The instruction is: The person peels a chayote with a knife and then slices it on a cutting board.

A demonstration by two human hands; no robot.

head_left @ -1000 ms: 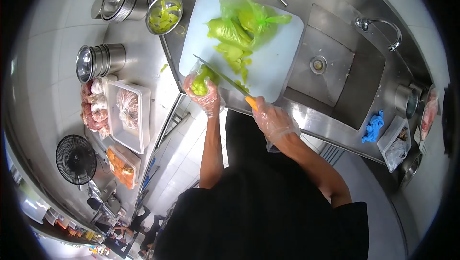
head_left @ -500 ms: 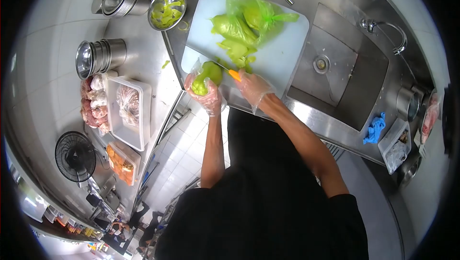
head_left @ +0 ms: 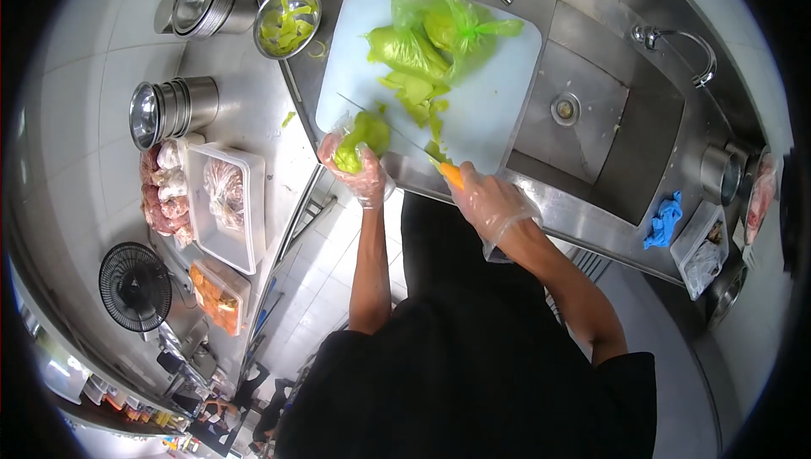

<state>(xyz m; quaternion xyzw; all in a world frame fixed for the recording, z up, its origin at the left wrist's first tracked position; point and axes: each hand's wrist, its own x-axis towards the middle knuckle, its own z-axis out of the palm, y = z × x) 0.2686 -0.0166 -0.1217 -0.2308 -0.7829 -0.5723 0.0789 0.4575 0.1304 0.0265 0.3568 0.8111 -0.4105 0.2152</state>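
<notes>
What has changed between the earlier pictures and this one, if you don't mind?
The right hand pushed the knife forward and left, then drew it back to the right, near its starting place. Nothing was gripped or released. The left hand still holds the vegetable; bag and board stayed put.

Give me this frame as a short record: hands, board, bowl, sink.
left hand: gloved, holding green vegetable
right hand: gloved, gripping knife by orange handle
board: green plastic bag, green pieces
bowl: green peels
sink: right of board, drain visible
knife blade: beside the vegetable, contact unclear
</notes>
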